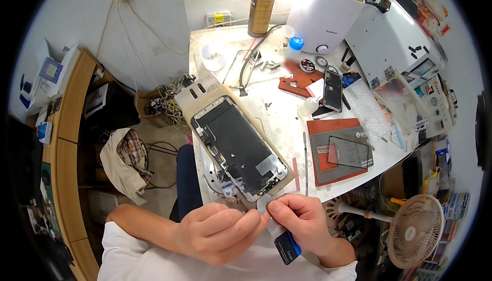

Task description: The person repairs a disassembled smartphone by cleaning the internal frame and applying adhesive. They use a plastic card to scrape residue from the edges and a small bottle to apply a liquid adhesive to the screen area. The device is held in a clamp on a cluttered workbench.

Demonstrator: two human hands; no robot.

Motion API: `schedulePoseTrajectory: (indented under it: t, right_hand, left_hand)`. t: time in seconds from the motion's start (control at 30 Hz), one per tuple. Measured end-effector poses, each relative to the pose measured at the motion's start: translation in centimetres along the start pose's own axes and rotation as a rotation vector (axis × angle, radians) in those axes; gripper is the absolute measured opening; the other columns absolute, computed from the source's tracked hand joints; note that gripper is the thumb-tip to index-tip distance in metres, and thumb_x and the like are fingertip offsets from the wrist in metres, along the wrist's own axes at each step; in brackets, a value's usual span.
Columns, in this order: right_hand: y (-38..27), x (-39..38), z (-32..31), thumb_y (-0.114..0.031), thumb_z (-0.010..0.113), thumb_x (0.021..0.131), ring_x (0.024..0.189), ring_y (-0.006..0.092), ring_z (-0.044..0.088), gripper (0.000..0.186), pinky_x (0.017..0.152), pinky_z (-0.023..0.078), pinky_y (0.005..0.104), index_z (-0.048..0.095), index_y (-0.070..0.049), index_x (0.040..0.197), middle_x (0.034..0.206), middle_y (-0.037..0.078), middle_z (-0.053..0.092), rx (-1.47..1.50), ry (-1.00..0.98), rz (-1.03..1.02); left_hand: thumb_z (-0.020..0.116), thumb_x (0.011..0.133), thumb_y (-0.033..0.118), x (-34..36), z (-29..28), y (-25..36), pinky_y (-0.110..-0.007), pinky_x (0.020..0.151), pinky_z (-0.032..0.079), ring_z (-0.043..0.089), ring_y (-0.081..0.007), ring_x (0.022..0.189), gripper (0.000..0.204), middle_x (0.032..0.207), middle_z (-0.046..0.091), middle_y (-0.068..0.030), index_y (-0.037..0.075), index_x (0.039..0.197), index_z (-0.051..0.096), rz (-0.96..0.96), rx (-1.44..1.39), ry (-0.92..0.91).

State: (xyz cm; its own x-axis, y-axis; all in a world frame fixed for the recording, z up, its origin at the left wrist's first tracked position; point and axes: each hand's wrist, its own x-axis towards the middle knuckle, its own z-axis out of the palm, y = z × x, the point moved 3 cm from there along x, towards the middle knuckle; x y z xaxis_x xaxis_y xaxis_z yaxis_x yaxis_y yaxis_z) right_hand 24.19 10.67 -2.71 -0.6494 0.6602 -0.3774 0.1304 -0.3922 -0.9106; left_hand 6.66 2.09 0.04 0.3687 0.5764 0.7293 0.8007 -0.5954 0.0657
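Closest to me, my left hand (pixel 223 232) is curled, fingertips closed together; whether they pinch anything I cannot tell. My right hand (pixel 301 224) grips what looks like a thin pale sheet (pixel 264 203) between thumb and forefinger, and a card (pixel 287 248) sticks out below it. The screen (pixel 241 147) lies on the board (pixel 202 104), just far and left of my hands. I judge I'm working the pale sheet's edge; the next move calls for a steady right pinch and light left fingertips
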Motion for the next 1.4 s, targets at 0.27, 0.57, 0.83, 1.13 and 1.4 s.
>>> schedulePoseTrajectory:
  t: [0.27,0.57,0.83,1.13,1.4]
  right_hand:
    - [0.0,0.0,-0.1,-0.022,0.067,0.105,0.064,0.0004,0.048,0.025,0.052,0.036,0.0213,0.075,0.002,0.099,0.071,-0.006,0.059,0.048,-0.007,0.017]
    - [0.1,-0.1,0.1,-0.02,0.066,0.105,0.062,0.0007,0.047,0.024,0.051,0.036,0.022,0.075,0.002,0.099,0.069,-0.006,0.059,0.102,0.006,0.012]
    - [0.3,-0.3,0.4,-0.02,0.066,0.105,0.063,0.0005,0.046,0.024,0.051,0.035,0.0221,0.074,0.002,0.098,0.068,-0.006,0.058,0.084,0.028,-0.026]
    - [0.2,0.0,0.4,-0.016,0.062,0.106,0.064,0.001,0.048,0.024,0.054,0.037,0.0221,0.07,0.003,0.092,0.072,-0.005,0.061,-0.084,0.026,-0.134]
    - [0.9,-0.1,0.7,-0.019,0.066,0.104,0.064,0.0018,0.047,0.025,0.052,0.037,0.0236,0.072,0.002,0.093,0.069,-0.004,0.059,-0.032,0.062,-0.126]
  left_hand:
    - [0.073,0.065,0.008,0.7,-0.2,0.4,-0.022,0.06,0.04,0.054,-0.0119,0.075,0.033,0.102,0.068,-0.0057,-0.001,0.096,0.078,-0.045,0.006,-0.039]
    - [0.071,0.062,0.01,1.0,-0.2,0.5,-0.022,0.06,0.041,0.054,-0.012,0.074,0.036,0.102,0.068,-0.0062,-0.002,0.096,0.078,-0.043,0.013,-0.066]
    - [0.071,0.062,0.01,0.7,-0.2,0.6,-0.022,0.059,0.041,0.053,-0.0121,0.074,0.037,0.101,0.068,-0.0057,-0.002,0.096,0.078,-0.065,0.022,-0.064]
    - [0.07,0.071,0.009,0.5,-0.3,0.3,-0.021,0.06,0.038,0.051,-0.0103,0.076,0.028,0.102,0.07,-0.0029,0.003,0.098,0.078,0.048,0.116,-0.059]
    - [0.068,0.075,0.009,0.4,0.0,0.2,-0.02,0.06,0.039,0.052,-0.0097,0.076,0.024,0.104,0.072,-0.0034,0.005,0.097,0.077,0.07,0.129,-0.073]
